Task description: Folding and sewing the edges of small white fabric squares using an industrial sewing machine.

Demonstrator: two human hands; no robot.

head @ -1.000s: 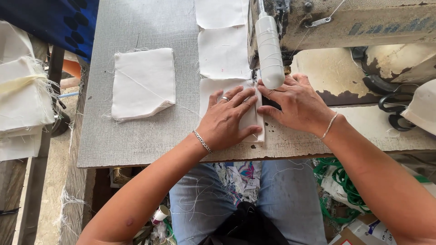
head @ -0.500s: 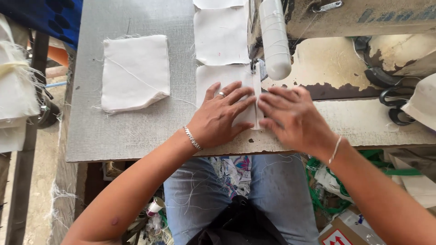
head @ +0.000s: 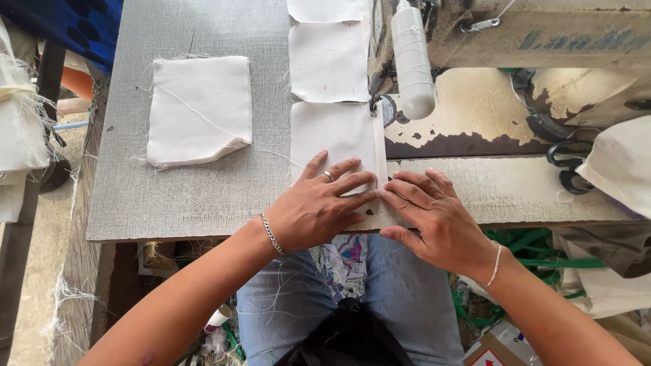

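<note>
I am sitting in a sewing workshop. A worn industrial sewing machine stands at my one o'clock on a chipped, grey desk. Cut cream cloth pieces lie at eleven o'clock, more are stacked at nine, scissors rest at three, and loose threads litter everything.

A stack of white cloth squares lies on the grey worktop. Black scissors rest far right, beside a white bag.
</note>
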